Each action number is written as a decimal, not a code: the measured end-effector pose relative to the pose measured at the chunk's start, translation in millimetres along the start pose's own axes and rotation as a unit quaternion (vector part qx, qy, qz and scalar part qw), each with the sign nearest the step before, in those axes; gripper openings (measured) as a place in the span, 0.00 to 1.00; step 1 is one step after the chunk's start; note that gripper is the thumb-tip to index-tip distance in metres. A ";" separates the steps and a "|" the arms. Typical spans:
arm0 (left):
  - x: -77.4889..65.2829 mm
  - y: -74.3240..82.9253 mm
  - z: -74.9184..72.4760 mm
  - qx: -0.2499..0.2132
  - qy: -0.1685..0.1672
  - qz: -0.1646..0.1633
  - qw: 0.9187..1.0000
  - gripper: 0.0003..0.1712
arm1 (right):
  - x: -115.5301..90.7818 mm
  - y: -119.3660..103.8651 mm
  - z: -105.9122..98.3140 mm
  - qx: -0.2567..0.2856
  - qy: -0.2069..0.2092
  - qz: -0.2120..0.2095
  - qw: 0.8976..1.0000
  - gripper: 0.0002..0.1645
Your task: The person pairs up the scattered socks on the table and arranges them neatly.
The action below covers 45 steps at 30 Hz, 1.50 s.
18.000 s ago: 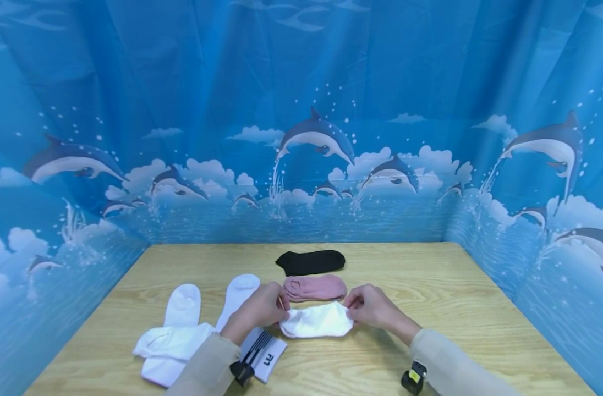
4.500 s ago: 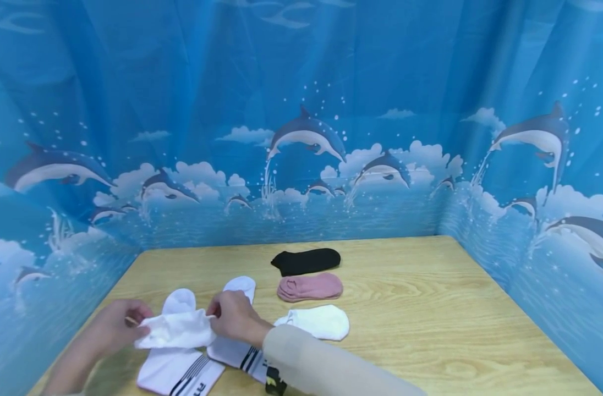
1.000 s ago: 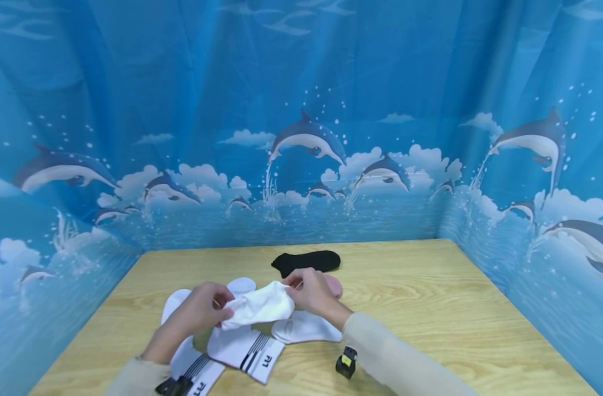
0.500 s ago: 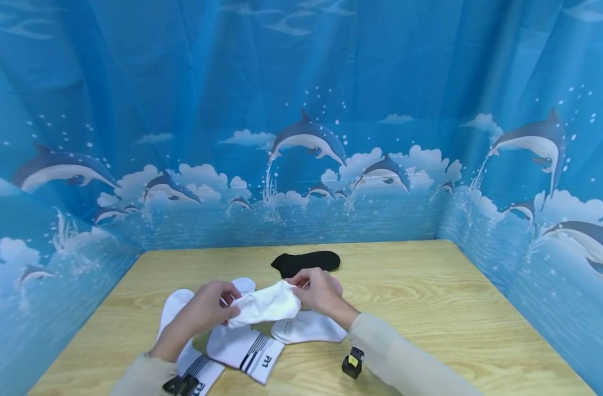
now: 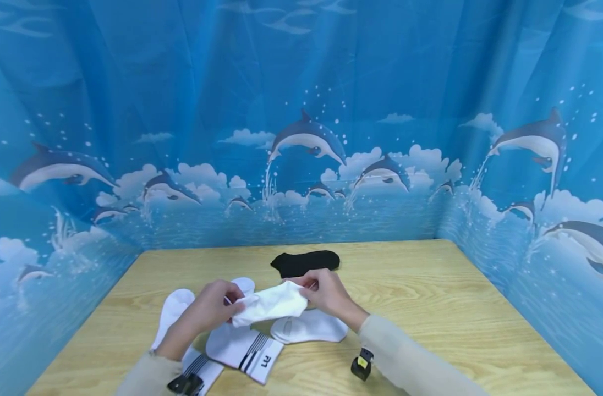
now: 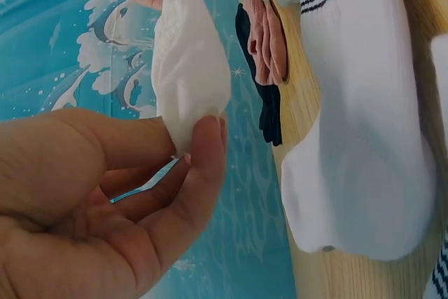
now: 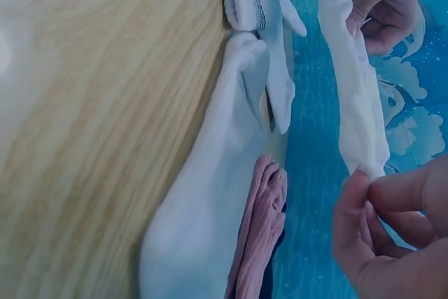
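Note:
A short white sock [image 5: 270, 304] is stretched between my two hands, raised above the other socks. My left hand [image 5: 214, 304] pinches one end between thumb and fingers, and my right hand [image 5: 326, 291] pinches the other. In the left wrist view the sock [image 6: 189, 54] hangs well above the table. Below the right hand lies a matching white sock [image 5: 311, 328], flat. A pink sock [image 7: 255, 236] shows in the right wrist view; in the head view the right hand hides it. Farther back rests a black sock [image 5: 306, 263].
Two long white socks with black stripes lie at the left: one striped sock [image 5: 232, 346] under the raised sock, the other striped sock [image 5: 173, 313] partly behind the left arm. The wooden table [image 5: 430, 308] ends at a blue dolphin curtain [image 5: 301, 110].
Earlier, both hands held a white sock in front of the pink one; it now lies there. A second white sock was lifted off the striped sock at left, carried right, and lately drifts slightly further right.

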<state>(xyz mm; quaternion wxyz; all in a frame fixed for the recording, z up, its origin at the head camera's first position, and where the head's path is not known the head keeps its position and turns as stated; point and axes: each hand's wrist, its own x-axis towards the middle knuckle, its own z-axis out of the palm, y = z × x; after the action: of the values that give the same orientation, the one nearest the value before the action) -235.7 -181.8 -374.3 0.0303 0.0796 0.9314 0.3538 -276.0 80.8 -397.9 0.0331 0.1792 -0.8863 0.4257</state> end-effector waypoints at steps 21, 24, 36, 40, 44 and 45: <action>4.2 16.3 15.0 0.003 -0.010 0.015 1.000 0.03 | -9.0 12.9 -15.9 -0.004 0.008 0.022 1.000 0.05; 5.6 18.3 17.3 0.009 -0.011 0.011 1.000 0.02 | -10.4 13.4 -17.7 0.002 0.004 0.035 0.999 0.04; 12.5 23.8 26.2 0.037 -0.012 0.009 0.999 0.02 | -13.9 15.4 -22.2 0.005 -0.005 0.048 0.999 0.08; 13.5 25.8 29.1 0.031 -0.015 0.016 0.999 0.02 | -15.2 17.1 -24.2 -0.001 -0.005 0.050 0.999 0.09; 15.1 28.2 32.2 0.024 -0.023 0.011 0.999 0.03 | -16.3 18.2 -26.2 -0.014 -0.004 0.055 0.998 0.08; 15.5 28.9 32.8 0.023 -0.024 0.010 0.999 0.03 | -16.7 18.3 -27.0 -0.016 -0.004 0.055 0.998 0.08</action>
<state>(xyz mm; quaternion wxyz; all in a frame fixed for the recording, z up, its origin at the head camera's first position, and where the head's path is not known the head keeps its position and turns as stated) -243.7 -136.4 -379.6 0.0475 0.0981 0.9374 0.3308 -269.3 116.8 -397.9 0.0093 0.1309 -0.9018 0.4118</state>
